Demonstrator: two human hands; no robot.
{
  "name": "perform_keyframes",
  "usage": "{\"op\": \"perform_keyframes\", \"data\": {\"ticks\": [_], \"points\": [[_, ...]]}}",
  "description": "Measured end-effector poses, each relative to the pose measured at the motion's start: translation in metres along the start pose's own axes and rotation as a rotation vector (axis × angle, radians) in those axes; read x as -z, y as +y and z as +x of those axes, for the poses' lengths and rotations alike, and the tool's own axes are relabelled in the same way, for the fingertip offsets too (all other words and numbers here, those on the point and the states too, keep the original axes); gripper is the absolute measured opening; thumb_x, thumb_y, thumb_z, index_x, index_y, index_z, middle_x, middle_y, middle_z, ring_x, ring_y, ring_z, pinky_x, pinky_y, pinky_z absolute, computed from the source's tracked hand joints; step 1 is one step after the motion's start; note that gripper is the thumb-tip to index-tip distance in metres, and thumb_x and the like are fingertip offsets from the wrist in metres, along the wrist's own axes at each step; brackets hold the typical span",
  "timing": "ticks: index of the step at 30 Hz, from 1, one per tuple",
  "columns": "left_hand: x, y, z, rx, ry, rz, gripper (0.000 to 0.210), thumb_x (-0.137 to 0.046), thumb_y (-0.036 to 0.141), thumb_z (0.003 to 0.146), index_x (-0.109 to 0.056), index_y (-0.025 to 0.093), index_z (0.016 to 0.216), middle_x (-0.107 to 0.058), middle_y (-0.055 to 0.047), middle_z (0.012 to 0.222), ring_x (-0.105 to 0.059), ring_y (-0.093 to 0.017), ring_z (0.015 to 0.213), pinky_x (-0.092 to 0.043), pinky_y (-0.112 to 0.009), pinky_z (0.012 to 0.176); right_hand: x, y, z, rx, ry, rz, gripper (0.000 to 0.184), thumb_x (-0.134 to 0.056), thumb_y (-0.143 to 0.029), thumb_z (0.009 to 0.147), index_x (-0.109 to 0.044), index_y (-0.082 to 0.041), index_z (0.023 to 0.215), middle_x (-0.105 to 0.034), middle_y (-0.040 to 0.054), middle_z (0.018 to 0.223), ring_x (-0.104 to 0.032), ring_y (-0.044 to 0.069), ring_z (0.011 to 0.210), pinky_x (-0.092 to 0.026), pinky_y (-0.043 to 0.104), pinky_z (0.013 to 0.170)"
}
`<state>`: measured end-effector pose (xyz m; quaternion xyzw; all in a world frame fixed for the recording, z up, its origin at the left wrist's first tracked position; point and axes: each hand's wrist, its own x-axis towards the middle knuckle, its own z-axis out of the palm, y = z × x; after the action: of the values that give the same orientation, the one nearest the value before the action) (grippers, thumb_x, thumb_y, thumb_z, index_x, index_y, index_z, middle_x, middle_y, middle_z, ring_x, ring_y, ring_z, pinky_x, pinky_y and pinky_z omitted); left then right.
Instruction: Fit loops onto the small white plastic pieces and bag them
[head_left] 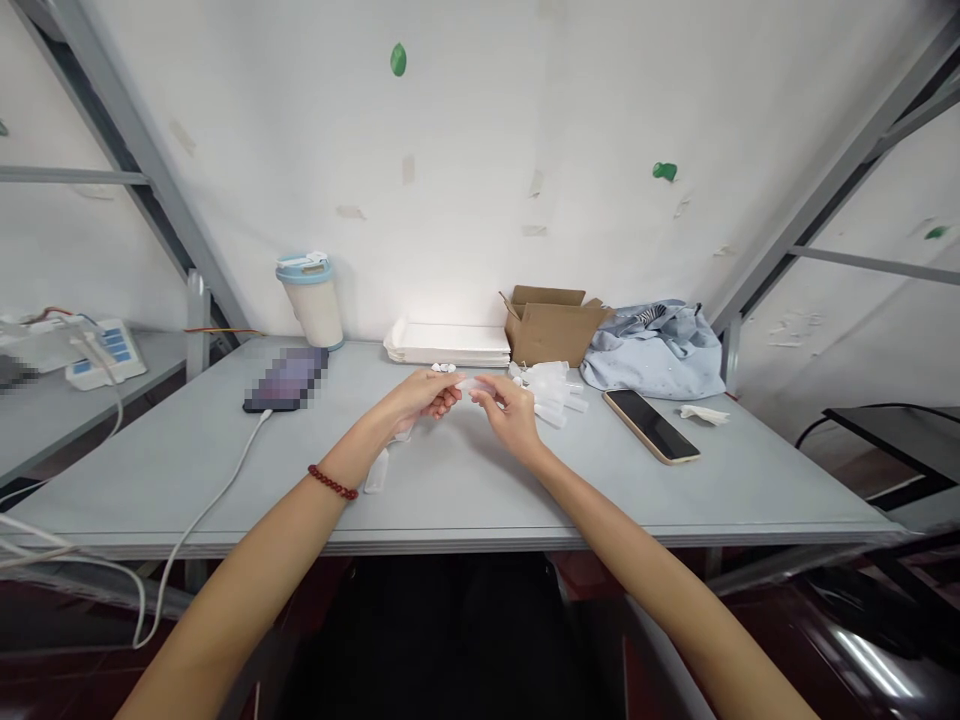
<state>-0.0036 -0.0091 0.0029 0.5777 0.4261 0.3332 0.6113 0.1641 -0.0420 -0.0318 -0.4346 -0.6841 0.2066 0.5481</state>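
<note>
My left hand (421, 395) and my right hand (511, 412) meet above the middle of the desk. Between their fingertips is a small translucent plastic tube (471, 384), pinched from both sides. Fingers cover much of it, so its full shape is hidden. Just behind my left hand lie a few small white pieces (444, 368), possibly caps. Several similar translucent tubes (553, 392) are heaped beside my right hand. Another clear plastic piece (376, 472) lies near my left wrist, with one more partly hidden under that hand.
At the back stand a cup (311, 300), a stack of white trays (450, 343), an open cardboard box (551, 325) and a bundled light-blue cloth (652, 350). A phone (651, 425) and crumpled tissue (705, 414) lie right; a phone on a cable (214, 500) lies left.
</note>
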Motion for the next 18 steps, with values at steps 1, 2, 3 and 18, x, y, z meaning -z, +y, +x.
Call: {"op": "perform_keyframes", "data": {"ticks": [1, 2, 3, 18], "points": [[0.000, 0.000, 0.000, 0.008, -0.001, 0.002, 0.040, -0.071, 0.051, 0.069, -0.062, 0.013, 0.060, -0.053, 0.000, 0.058, -0.042, -0.007, 0.049, -0.033, -0.022, 0.046, 0.000, 0.001, 0.000, 0.001, -0.010, -0.009, 0.026, -0.055, -0.039, 0.084, -0.069, -0.023, 0.099, -0.068, 0.0058, 0.089, -0.060, 0.019, 0.075, -0.047, 0.032, 0.073], [0.001, 0.000, 0.000, 0.010, 0.002, 0.006, 0.039, -0.072, 0.050, 0.069, -0.062, 0.013, 0.060, -0.054, -0.001, 0.057, -0.043, -0.007, 0.049, -0.033, -0.022, 0.046, 0.000, 0.001, 0.000, -0.001, -0.017, -0.019, 0.026, -0.055, -0.039, 0.084, -0.070, -0.023, 0.098, -0.068, 0.0055, 0.086, -0.059, 0.018, 0.072, -0.046, 0.032, 0.071], [0.001, 0.000, 0.001, 0.003, 0.007, 0.011, 0.039, -0.073, 0.049, 0.068, -0.063, 0.012, 0.061, -0.055, -0.001, 0.058, -0.043, -0.007, 0.049, -0.034, -0.022, 0.046, 0.001, 0.001, 0.000, -0.005, -0.023, -0.030, 0.026, -0.055, -0.039, 0.084, -0.070, -0.022, 0.097, -0.067, 0.0051, 0.083, -0.057, 0.017, 0.069, -0.046, 0.031, 0.069], [0.001, -0.003, -0.002, -0.382, 0.025, 0.409, 0.031, -0.067, 0.046, 0.072, -0.072, 0.015, 0.065, -0.068, -0.005, 0.065, -0.060, -0.017, 0.065, -0.048, -0.029, 0.067, 0.013, 0.002, 0.012, -0.513, -0.196, 0.435, 0.047, -0.066, -0.058, 0.068, -0.039, -0.021, 0.056, -0.035, -0.0057, 0.053, -0.020, 0.005, 0.044, -0.017, 0.024, 0.041]]}}
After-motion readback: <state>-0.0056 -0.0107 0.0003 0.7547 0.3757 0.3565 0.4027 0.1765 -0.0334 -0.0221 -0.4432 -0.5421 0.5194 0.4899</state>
